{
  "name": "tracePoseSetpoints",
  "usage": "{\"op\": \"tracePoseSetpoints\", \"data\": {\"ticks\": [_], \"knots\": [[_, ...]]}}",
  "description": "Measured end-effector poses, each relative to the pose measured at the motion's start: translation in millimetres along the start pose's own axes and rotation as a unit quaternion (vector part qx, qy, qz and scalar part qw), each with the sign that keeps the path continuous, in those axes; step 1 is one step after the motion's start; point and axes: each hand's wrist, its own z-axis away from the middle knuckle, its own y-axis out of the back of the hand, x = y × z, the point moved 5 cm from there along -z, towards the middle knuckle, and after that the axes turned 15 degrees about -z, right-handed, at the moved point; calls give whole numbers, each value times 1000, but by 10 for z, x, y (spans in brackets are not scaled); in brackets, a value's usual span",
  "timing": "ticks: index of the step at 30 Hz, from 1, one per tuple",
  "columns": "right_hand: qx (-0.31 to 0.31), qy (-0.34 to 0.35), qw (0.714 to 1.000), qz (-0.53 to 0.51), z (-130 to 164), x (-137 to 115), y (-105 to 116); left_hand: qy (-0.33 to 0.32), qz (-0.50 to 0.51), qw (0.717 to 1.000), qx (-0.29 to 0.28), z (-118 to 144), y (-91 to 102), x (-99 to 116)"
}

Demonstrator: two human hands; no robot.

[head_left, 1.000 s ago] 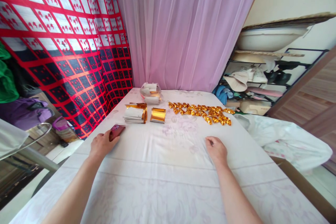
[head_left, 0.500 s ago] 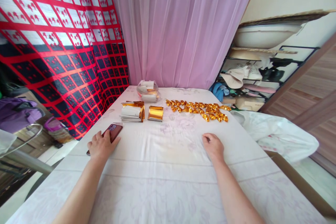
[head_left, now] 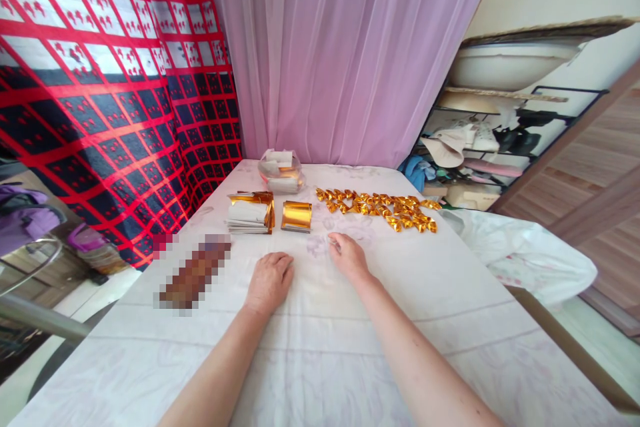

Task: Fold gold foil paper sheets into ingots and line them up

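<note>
Desk, in the head view: the desk (head_left: 320, 360) is covered by a white cloth printed with pale purple flowers.
Left hand: the left hand (head_left: 271, 282) is laid palm down on the cloth near the front, its fingers bent; whether anything is held beneath cannot be told.
Right hand: the right hand (head_left: 349, 257) is held apart from the left, loosely curled; its grip cannot be made out.
Small stack: a small square stack of shiny gold foil sheets (head_left: 297, 216) is placed beyond the hands, between them.
Large stack: a thicker stack of gold foil sheets with whitish backs (head_left: 249, 216) is set just left of it.
Container: more sheets are held in a clear rounded plastic container (head_left: 280, 173) behind the stacks.
Folded pieces: many small folded gold foil pieces (head_left: 377, 205) are spread in rows at the right.
Blurred thing: an oblong reddish-brown thing (head_left: 195, 273) is obscured by pixels, left of the left hand.
Backdrop: a lilac curtain (head_left: 345, 53) is hung behind the desk.
</note>
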Motion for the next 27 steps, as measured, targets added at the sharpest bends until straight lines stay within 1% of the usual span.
{"op": "tracePoseSetpoints", "data": {"ticks": [3, 5, 8, 11, 17, 27], "knots": [[-12, 17, 1000, -6, -187, -157, -143, -4, 26, 1000, 7, 13, 17, -33], [-20, 27, 999, -7, -273, -219, -219, -2, 43, 999, 13, 12, 22, -43], [-30, 40, 999, -7, -321, -254, -313, 8, 68, 997, 21, 9, 18, -70], [-30, 45, 998, -9, -296, -246, -373, 18, 88, 996, 24, 7, 0, -107], [-13, 48, 999, -12, -237, -223, -399, 26, 109, 993, 22, -2, -36, -136], [3, 52, 997, -52, -248, -180, -393, 35, 126, 991, 16, -8, -18, -129]]}}
